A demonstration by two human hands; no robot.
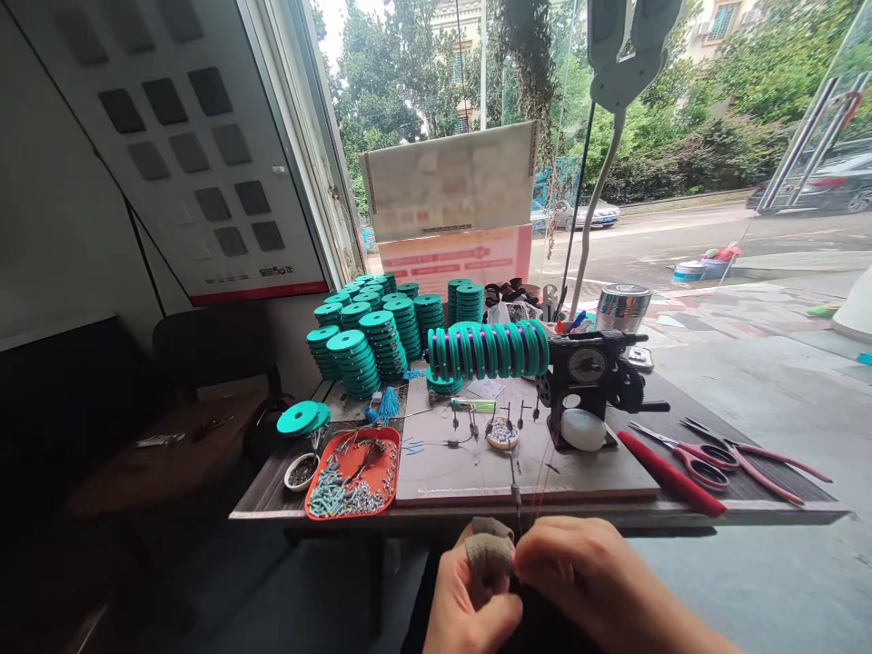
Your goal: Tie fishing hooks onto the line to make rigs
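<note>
Line (520, 522), thin and dark, stands at twelve o'clock from where left hand (473, 590) and right hand (586, 568) meet, below the bench (265, 500) edge; each grip looks pinched, on what I cannot tell. Probably fine fingertip work, next calling for steadiness

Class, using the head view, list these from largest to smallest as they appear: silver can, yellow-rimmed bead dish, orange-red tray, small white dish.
1. Orange-red tray
2. Silver can
3. Yellow-rimmed bead dish and small white dish: too alike to rank.
</note>
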